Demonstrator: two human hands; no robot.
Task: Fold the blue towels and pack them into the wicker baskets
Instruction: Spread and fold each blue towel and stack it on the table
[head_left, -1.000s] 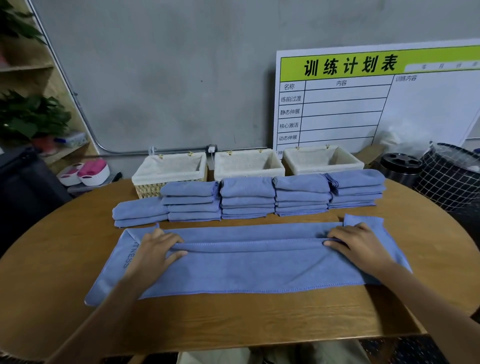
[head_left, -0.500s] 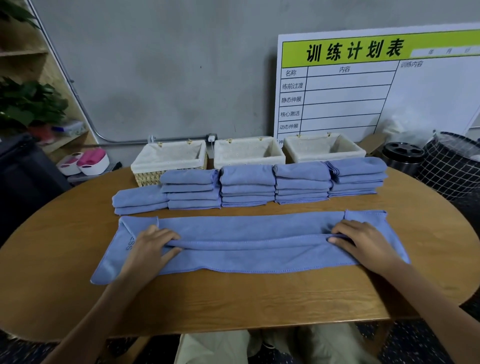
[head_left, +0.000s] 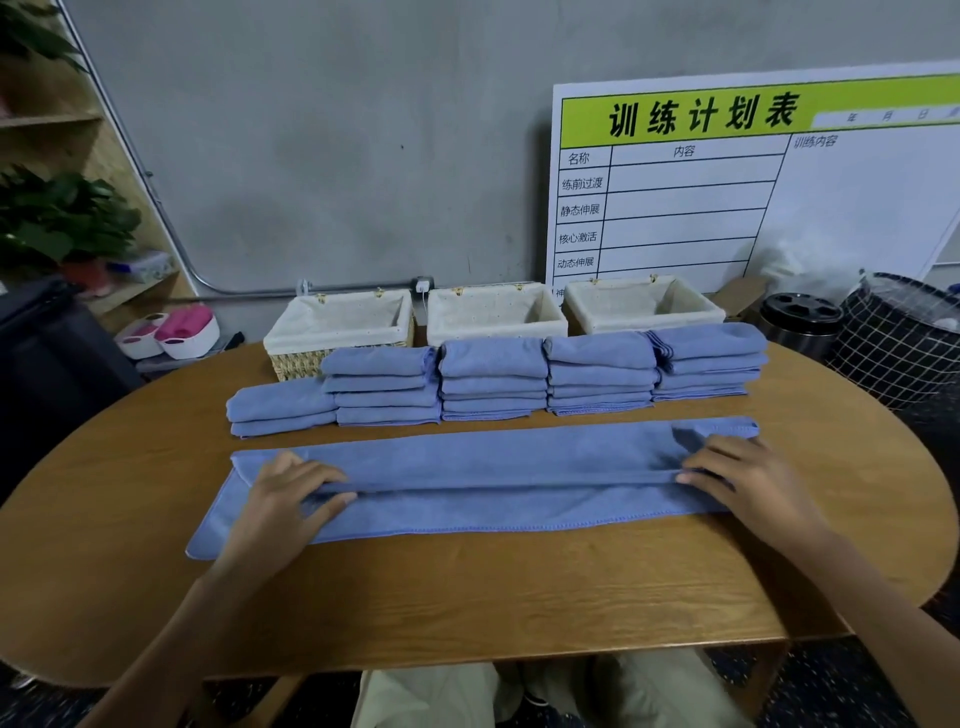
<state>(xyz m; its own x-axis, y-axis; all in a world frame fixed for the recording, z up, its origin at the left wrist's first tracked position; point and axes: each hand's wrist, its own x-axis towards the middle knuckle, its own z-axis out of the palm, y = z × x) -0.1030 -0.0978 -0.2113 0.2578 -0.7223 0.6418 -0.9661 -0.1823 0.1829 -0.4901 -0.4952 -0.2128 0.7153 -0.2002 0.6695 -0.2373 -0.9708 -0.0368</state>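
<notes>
A long blue towel (head_left: 493, 465) lies across the wooden table (head_left: 467, 597), folded lengthwise into a narrow strip. My left hand (head_left: 283, 499) grips the folded edge near the towel's left end. My right hand (head_left: 743, 483) grips the same edge near the right end. Behind the strip sit several stacks of folded blue towels (head_left: 493, 376), and the leftmost pile (head_left: 280, 408) is the lowest. Three wicker baskets with white liners stand at the table's far edge: the left basket (head_left: 291, 343), the middle basket (head_left: 441, 332) and the right basket (head_left: 576, 312). All three look empty.
A white planning board (head_left: 727, 197) leans on the grey wall behind the baskets. A black bin (head_left: 800, 317) and a checked hamper (head_left: 904, 338) stand right of the table. Shelves with plants (head_left: 62, 218) and pink-and-white tubs (head_left: 182, 332) are at the left.
Both hands have carried the towel's folded edge further over it, so the strip is narrower now. The stacks and baskets have not moved.
</notes>
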